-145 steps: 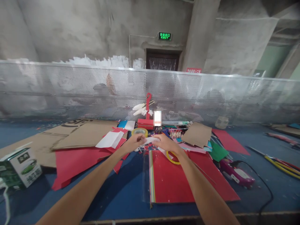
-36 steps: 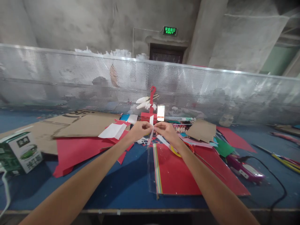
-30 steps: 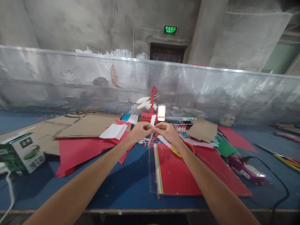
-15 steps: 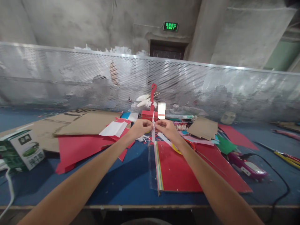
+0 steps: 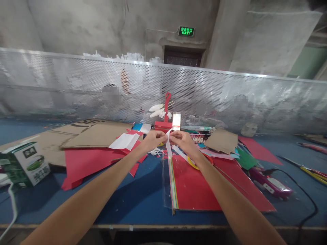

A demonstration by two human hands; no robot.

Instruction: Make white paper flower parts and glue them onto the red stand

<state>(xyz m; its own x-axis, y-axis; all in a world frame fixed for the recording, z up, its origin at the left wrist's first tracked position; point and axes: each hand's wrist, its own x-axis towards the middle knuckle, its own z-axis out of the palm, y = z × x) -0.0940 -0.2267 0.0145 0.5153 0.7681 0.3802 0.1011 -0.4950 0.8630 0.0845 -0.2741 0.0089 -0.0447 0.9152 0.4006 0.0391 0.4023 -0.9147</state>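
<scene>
Between my two hands is a narrow white paper strip [image 5: 168, 149]. Its upper end curves up to the right and its lower end hangs over the red paper stack. My left hand [image 5: 154, 140] pinches it from the left, and my right hand [image 5: 181, 140] pinches it from the right, the fingertips almost meeting. Just behind them stands a red paper-covered box [image 5: 163, 125] with an upright red looped piece [image 5: 167, 105] and white feather-like shapes [image 5: 157, 110]. A lit phone [image 5: 176, 122] leans beside it. Under my right forearm lie yellow-and-orange-handled scissors [image 5: 192, 163], partly hidden.
Red sheets in a clear sleeve [image 5: 199, 187] lie at front right. Cardboard [image 5: 97, 134], red paper [image 5: 89, 161] and a milk carton [image 5: 30, 166] are on the left. A purple device [image 5: 273, 183] with a black cable sits right. A perforated metal screen [image 5: 217, 92] borders the back.
The strip's upper end has bent over to the right, where it stood nearly upright before. Both hands keep almost the same place, and the view has shifted very slightly.
</scene>
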